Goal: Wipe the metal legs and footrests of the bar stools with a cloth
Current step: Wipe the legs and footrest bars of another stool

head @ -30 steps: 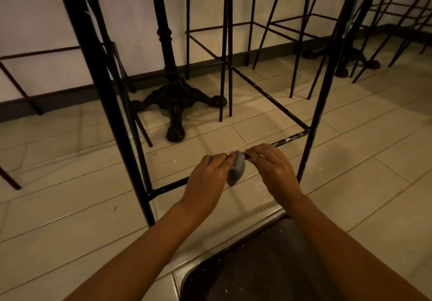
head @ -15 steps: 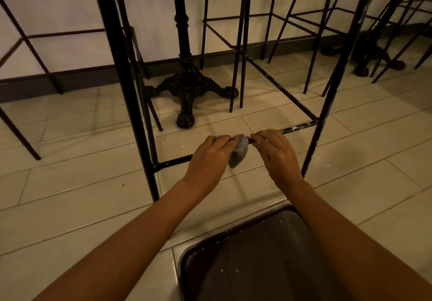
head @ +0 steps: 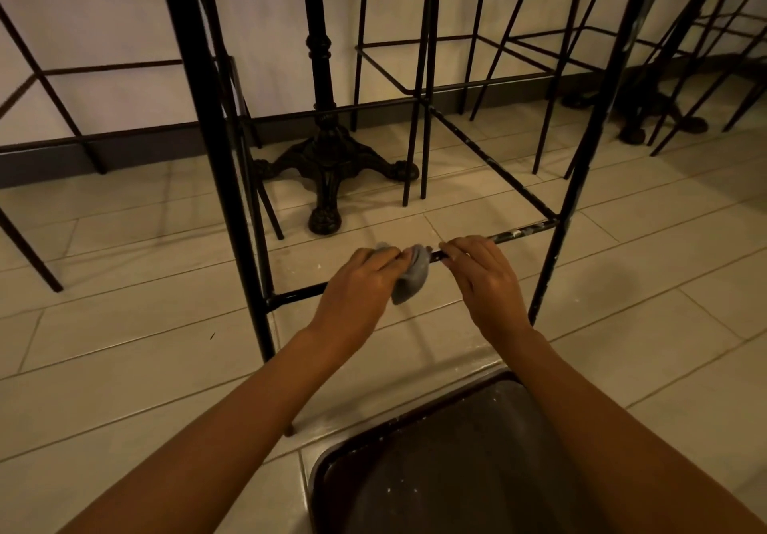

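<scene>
In the head view, the stool (head: pixel 213 139) was cut off above its legs. Its thin black metal footrest (head: pixel 521 233), flecked white, vanished behind both hands. The left hand (head: pixel 359 288) had its fingers clenched around a crumpled grey cloth (head: pixel 413 280) on the bar, and the right hand (head: pixel 489 280) had its fingers curled over the footrest.

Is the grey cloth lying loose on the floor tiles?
No, the left hand grips the small grey cloth against the thin black metal footrest bar, and the right hand holds that bar beside it.
</scene>
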Demonstrator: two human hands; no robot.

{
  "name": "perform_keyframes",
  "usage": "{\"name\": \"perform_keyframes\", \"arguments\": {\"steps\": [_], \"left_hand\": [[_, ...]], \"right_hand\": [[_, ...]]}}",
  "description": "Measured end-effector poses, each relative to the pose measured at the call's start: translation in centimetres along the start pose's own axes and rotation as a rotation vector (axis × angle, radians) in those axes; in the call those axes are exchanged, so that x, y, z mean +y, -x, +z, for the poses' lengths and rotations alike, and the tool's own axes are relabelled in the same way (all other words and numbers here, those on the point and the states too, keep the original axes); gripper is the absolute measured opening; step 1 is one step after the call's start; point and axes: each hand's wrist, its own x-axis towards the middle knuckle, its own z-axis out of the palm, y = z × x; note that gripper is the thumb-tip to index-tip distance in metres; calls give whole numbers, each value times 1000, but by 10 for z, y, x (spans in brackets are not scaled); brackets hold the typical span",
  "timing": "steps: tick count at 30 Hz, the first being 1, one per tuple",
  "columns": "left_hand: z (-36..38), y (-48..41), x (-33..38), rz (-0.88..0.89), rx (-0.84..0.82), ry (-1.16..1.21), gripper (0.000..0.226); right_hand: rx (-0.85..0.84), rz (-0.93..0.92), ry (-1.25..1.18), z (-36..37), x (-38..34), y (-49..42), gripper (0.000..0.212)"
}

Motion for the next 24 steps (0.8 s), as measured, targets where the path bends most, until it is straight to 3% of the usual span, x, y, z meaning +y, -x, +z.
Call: {"name": "perform_keyframes", "arguments": {"steps": [7,18,24], "left_hand": [[15,-23,21,-10,28,-1,55],[20,-38,33,-24,-30,39,51],[31,-58,50,-29,-46,56,51]], "right_hand": [[-35,-32,-19,-7,7,-1,24],[21,139,71,-25,38,7,25],[-1,136,99,-26,43,3,23]]}}
